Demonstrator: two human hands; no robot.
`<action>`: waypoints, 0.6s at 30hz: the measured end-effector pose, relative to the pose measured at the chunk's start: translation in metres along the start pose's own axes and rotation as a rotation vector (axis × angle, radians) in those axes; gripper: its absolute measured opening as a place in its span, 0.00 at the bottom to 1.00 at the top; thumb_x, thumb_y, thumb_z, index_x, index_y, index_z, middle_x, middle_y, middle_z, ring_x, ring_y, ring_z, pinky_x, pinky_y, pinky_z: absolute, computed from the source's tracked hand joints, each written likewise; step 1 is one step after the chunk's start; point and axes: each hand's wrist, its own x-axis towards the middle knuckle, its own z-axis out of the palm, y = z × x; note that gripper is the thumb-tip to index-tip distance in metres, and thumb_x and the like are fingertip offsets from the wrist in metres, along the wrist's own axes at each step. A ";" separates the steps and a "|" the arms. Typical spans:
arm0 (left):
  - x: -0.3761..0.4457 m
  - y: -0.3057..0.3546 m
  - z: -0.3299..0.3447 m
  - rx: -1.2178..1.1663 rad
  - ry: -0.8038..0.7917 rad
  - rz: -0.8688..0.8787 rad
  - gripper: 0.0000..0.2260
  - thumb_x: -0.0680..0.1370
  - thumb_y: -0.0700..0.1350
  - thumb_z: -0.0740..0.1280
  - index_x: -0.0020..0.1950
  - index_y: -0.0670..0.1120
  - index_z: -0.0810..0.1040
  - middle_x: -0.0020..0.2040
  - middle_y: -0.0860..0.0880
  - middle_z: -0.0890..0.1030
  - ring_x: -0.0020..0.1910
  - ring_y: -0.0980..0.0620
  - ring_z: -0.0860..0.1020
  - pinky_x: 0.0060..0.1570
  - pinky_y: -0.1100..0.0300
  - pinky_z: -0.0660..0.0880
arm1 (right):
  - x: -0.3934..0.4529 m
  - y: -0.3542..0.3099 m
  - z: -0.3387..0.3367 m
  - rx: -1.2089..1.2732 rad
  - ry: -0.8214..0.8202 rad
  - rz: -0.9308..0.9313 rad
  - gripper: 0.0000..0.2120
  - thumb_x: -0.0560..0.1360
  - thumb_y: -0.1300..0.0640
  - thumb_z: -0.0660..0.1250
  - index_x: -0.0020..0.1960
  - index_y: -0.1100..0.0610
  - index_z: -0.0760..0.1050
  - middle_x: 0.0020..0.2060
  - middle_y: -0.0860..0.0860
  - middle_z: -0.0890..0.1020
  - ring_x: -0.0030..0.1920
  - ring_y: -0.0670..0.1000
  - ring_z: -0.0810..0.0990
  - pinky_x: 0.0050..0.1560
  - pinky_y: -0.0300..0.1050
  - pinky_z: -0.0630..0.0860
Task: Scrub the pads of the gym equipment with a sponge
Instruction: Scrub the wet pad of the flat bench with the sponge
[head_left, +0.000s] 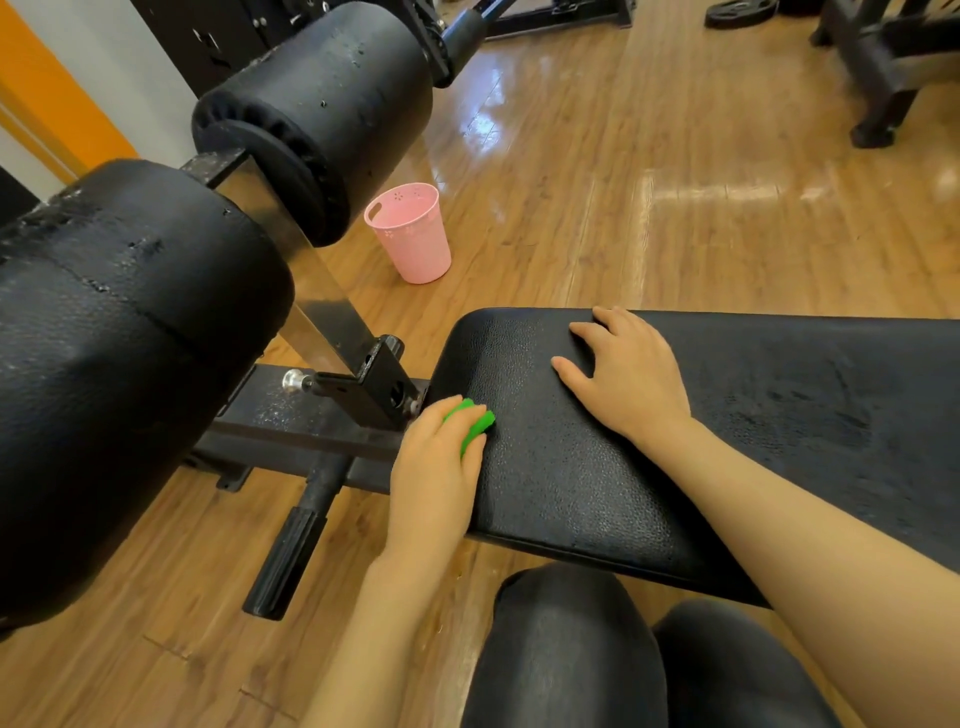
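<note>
Here, no writing legible; left hand grips sponge on pad.

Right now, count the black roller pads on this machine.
2: the near roller pad at the left edge, the far roller pad above it, behind the pink bin. Others may be out of view.
</note>
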 end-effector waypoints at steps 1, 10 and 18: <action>-0.004 0.001 -0.001 0.003 0.002 -0.009 0.12 0.76 0.39 0.69 0.59 0.45 0.82 0.61 0.47 0.79 0.62 0.49 0.75 0.64 0.59 0.66 | 0.000 0.000 0.000 -0.001 0.002 0.000 0.24 0.75 0.43 0.65 0.64 0.57 0.76 0.64 0.57 0.75 0.66 0.57 0.71 0.68 0.54 0.64; 0.060 0.016 0.023 0.028 -0.011 -0.007 0.11 0.77 0.40 0.67 0.59 0.44 0.81 0.57 0.45 0.79 0.58 0.45 0.76 0.58 0.53 0.71 | 0.000 -0.001 -0.001 0.003 -0.006 -0.008 0.24 0.75 0.43 0.65 0.64 0.58 0.76 0.64 0.58 0.75 0.66 0.58 0.70 0.68 0.53 0.64; -0.004 0.012 0.008 -0.005 0.010 0.004 0.12 0.76 0.39 0.69 0.60 0.45 0.81 0.61 0.46 0.79 0.63 0.48 0.75 0.64 0.58 0.67 | -0.002 -0.001 -0.003 0.047 -0.010 0.013 0.24 0.75 0.44 0.66 0.65 0.57 0.75 0.67 0.59 0.72 0.69 0.58 0.68 0.68 0.52 0.62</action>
